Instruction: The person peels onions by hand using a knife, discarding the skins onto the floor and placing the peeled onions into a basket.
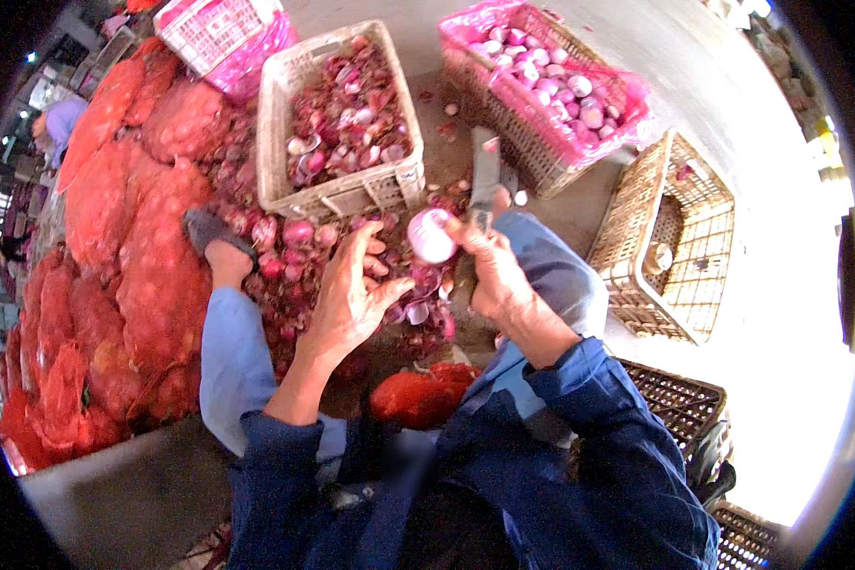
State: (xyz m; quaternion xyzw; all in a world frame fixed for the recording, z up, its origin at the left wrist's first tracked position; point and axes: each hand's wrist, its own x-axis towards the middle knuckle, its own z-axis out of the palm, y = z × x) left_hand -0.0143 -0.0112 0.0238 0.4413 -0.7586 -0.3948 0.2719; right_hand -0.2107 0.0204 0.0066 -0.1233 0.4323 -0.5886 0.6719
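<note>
Between my hands is a peeled pale purple-white onion [431, 236], touching the thumb side of my right hand; whether that hand grips it I cannot tell. My right hand [497, 271] is closed round a knife, its broad grey blade [485, 169] pointing away from me. To the left of the onion, my left hand [345, 293] has its fingers apart and curved, with nothing in it. Below both hands, unpeeled red onions [297, 232] and loose skins [418, 312] lie on the floor between my legs.
A white crate [268, 157] of onions and skins stands ahead. Beyond my right knee are a pink-lined crate [475, 90] of peeled onions and a beige crate [627, 249] with one pale item inside. Full red mesh sacks [152, 256] pile up at left. A dark crate [670, 394] sits beside me.
</note>
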